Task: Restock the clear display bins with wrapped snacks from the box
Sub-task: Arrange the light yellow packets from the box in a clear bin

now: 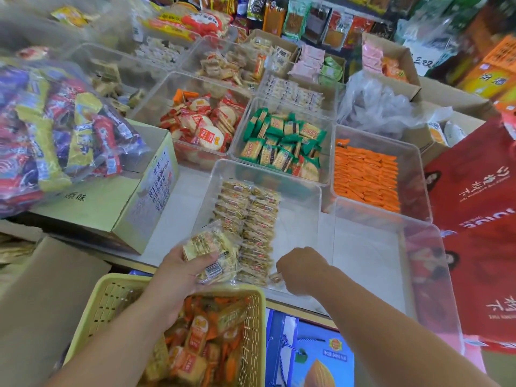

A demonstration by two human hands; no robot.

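Note:
My left hand (181,270) grips a stack of yellow wrapped snacks (210,254) at the near left corner of a clear display bin (300,216). Two rows of the same wrapped snacks (251,219) fill the bin's left side; its right side is bare. My right hand (301,270) reaches into the bin's near edge, fingers curled down by a single small wrapped snack (276,279); whether it pinches that snack is hidden. A yellow basket (92,311) of mixed snacks sits below my left hand.
Clear bins behind hold red-white crackers (201,129), green-yellow biscuits (284,143) and orange packs (365,177). A transparent bin (391,255) stands to the right. A cardboard box (134,202) with a bag of mixed candy (55,135) sits left. Red gift bags (474,196) stand right.

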